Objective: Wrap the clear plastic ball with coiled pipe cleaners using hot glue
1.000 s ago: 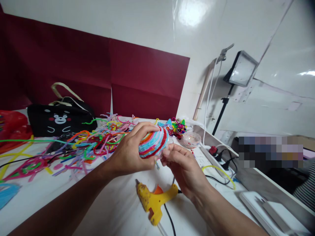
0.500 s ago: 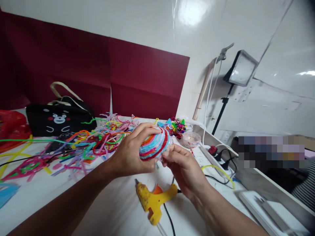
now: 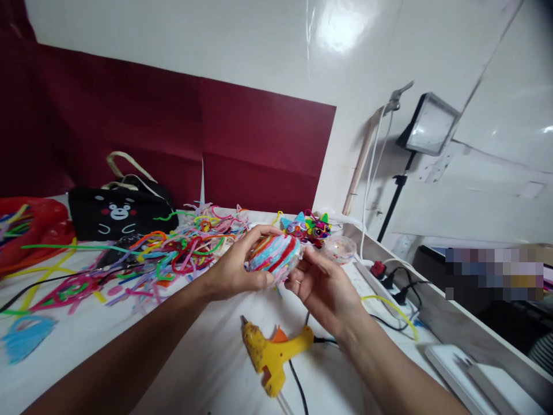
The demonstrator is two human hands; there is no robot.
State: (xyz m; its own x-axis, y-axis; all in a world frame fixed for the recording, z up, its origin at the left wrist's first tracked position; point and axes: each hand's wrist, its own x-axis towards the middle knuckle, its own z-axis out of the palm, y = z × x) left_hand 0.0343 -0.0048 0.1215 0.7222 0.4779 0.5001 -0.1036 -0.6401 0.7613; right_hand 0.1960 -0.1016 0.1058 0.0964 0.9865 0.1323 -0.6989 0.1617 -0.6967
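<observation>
Left hand grips the striped pipe-cleaner ball, right hand cupped loosely against it; loose wraps might unravel if squeezed.

1. We see an evenly lit, moderately bright scene; a broad soft glare patch sits on the glossy white wall at the top, with a smaller streak of glare at the far right edge.
2. The square white studio lamp panel on a black stand faces the wall and throws a soft shadow beside it.
3. Shadows on the white tabletop are faint; the yellow plastic glue gun casts a weak one.
4. Wide-angle distortion bends the wall lines and stretches both forearms at the lower edge.
5. The centre is fairly sharp; the lower right corner is smeared, and a pixelated block masks part of the right side.
</observation>
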